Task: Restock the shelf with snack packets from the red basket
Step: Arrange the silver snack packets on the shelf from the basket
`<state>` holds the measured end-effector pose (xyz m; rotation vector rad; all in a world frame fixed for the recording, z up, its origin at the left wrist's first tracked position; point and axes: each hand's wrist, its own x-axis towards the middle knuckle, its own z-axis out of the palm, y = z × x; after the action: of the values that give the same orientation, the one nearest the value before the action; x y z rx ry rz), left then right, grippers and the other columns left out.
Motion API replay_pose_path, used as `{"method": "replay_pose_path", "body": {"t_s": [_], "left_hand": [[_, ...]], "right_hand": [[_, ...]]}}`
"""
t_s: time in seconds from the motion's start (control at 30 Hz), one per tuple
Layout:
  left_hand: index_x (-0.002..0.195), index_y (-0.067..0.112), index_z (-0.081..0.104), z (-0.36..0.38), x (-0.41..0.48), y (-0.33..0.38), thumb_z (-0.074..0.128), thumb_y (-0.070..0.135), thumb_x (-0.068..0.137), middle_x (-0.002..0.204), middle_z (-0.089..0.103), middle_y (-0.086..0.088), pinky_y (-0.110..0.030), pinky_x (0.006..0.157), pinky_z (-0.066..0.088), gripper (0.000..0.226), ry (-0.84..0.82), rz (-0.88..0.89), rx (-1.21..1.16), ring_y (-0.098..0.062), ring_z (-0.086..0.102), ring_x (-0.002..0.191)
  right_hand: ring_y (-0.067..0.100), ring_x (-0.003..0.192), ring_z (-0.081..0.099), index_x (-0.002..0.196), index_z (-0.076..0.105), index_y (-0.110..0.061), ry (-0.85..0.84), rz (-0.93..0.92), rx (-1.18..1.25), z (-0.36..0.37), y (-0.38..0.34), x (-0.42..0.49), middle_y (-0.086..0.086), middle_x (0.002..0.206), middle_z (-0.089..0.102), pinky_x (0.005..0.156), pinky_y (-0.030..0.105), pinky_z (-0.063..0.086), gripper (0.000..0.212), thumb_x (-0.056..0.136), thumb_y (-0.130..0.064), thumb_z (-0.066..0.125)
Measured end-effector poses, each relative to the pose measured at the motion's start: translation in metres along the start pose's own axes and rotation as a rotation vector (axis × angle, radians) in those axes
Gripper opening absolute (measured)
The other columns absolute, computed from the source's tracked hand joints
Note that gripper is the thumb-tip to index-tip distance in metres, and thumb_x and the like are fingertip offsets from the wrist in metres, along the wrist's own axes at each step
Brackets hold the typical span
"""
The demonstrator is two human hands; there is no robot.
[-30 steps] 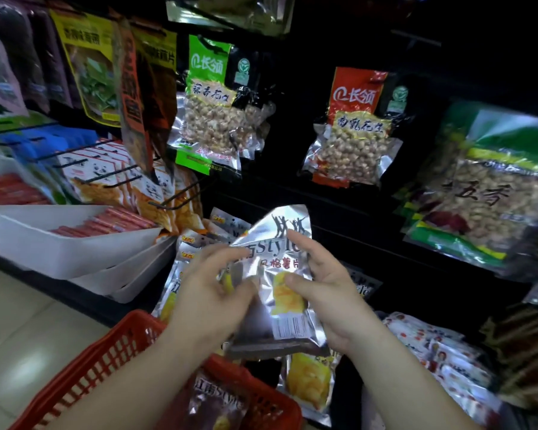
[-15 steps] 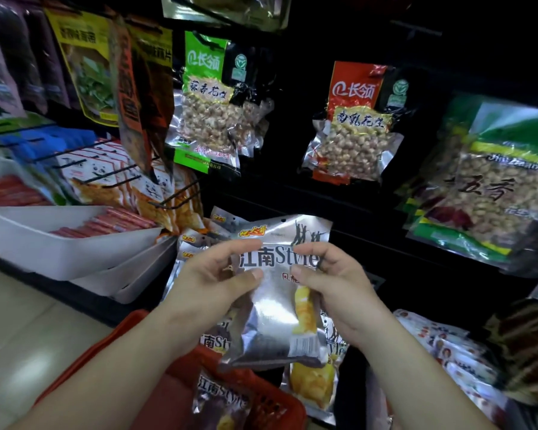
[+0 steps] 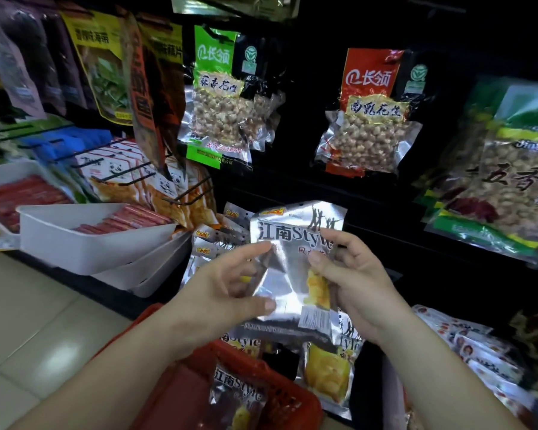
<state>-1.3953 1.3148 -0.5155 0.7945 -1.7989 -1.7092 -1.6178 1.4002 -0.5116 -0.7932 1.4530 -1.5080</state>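
Silver snack packet point(image 3: 292, 271): upright before the dark shelf point(image 3: 401, 243), above the red basket point(image 3: 295, 408) at near centre. Right hand point(image 3: 354, 283) pinches its right edge, thumb on the front. Left hand point(image 3: 224, 296) curls round its left edge, thumb on the lower front.

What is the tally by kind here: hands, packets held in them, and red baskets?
Hands: 2, the left hand and the right hand
Held packets: 1, the silver packet
Baskets: 1, the red basket
Total: 4
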Motion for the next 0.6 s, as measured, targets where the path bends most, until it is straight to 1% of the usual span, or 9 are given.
{"method": "replay_pose_path", "body": {"t_s": [0.07,0.1,0.2,0.3,0.4,0.47,0.53,0.57,0.6], "left_hand": [[0.135,0.052,0.06,-0.001,-0.001,0.001,0.087,0.014,0.082,0.122,0.069,0.012,-0.011,0.078,0.053,0.071,0.104,0.024,-0.037,-0.002,0.068,0.11],[0.134,0.054,0.06,-0.002,-0.001,0.002,0.087,0.016,0.082,0.125,0.067,0.011,-0.008,0.075,0.052,0.07,0.152,0.031,-0.045,0.001,0.067,0.107],[0.135,0.057,0.058,-0.006,-0.002,0.001,0.088,0.017,0.081,0.131,0.062,0.013,-0.007,0.072,0.052,0.073,0.186,0.029,-0.077,0.009,0.066,0.102],[0.137,0.054,0.056,-0.005,-0.003,0.001,0.09,0.011,0.077,0.133,0.059,0.013,-0.007,0.073,0.052,0.082,0.173,0.033,-0.07,0.009,0.067,0.101],[0.137,0.052,0.057,-0.003,-0.004,0.001,0.09,0.01,0.077,0.129,0.06,0.014,-0.006,0.072,0.05,0.081,0.213,0.052,-0.02,0.011,0.067,0.097],[0.136,0.055,0.057,-0.002,-0.006,-0.003,0.09,0.013,0.079,0.13,0.06,0.016,-0.006,0.076,0.049,0.079,0.149,0.063,0.074,0.015,0.063,0.104],[0.13,0.061,0.057,-0.002,-0.008,-0.007,0.088,0.013,0.082,0.131,0.059,0.018,-0.002,0.081,0.046,0.074,0.072,0.067,0.147,0.021,0.056,0.112],[0.128,0.062,0.058,-0.002,-0.008,-0.009,0.086,0.012,0.083,0.13,0.059,0.02,0.0,0.082,0.044,0.073,0.046,0.071,0.174,0.023,0.053,0.114],[0.127,0.061,0.058,-0.002,-0.008,-0.01,0.084,0.009,0.085,0.128,0.06,0.022,0.001,0.082,0.043,0.072,0.03,0.08,0.187,0.023,0.052,0.115]], "right_hand": [[0.027,0.114,0.072,0.131,0.064,-0.051,-0.164,0.066,-0.055,-0.004,0.001,-0.002,0.001,0.133,0.068,0.086,0.045,0.056,0.08,0.064,-0.025,0.099],[0.031,0.118,0.07,0.134,0.06,-0.057,-0.231,0.087,-0.121,-0.005,0.002,-0.004,0.002,0.138,0.064,0.091,0.044,0.054,0.089,0.063,-0.02,0.099],[0.036,0.113,0.071,0.135,0.053,-0.068,-0.288,0.048,-0.299,-0.004,0.004,-0.008,0.002,0.149,0.047,0.094,0.039,0.061,0.096,0.076,-0.002,0.091],[0.025,0.097,0.076,0.133,0.055,-0.067,-0.256,-0.043,-0.354,-0.001,0.007,-0.01,-0.007,0.145,0.05,0.085,0.035,0.063,0.087,0.084,-0.001,0.085],[0.024,0.109,0.073,0.127,0.06,-0.065,-0.188,-0.074,-0.368,0.001,0.013,-0.007,-0.017,0.135,0.059,0.091,0.045,0.063,0.075,0.083,-0.011,0.088],[0.013,0.123,0.065,0.122,0.066,-0.057,-0.104,-0.116,-0.353,0.004,0.014,-0.005,-0.021,0.129,0.065,0.09,0.038,0.063,0.055,0.083,-0.025,0.088],[0.008,0.133,0.057,0.114,0.07,-0.047,-0.021,-0.162,-0.277,0.004,0.011,-0.002,-0.018,0.13,0.068,0.101,0.04,0.056,0.038,0.082,-0.034,0.087],[0.009,0.133,0.058,0.109,0.071,-0.044,0.012,-0.174,-0.242,0.004,0.009,-0.001,-0.014,0.13,0.069,0.105,0.043,0.053,0.033,0.082,-0.033,0.087],[0.01,0.131,0.06,0.105,0.071,-0.042,0.034,-0.183,-0.209,0.004,0.005,-0.001,-0.011,0.129,0.07,0.102,0.042,0.055,0.031,0.083,-0.028,0.087]]}}
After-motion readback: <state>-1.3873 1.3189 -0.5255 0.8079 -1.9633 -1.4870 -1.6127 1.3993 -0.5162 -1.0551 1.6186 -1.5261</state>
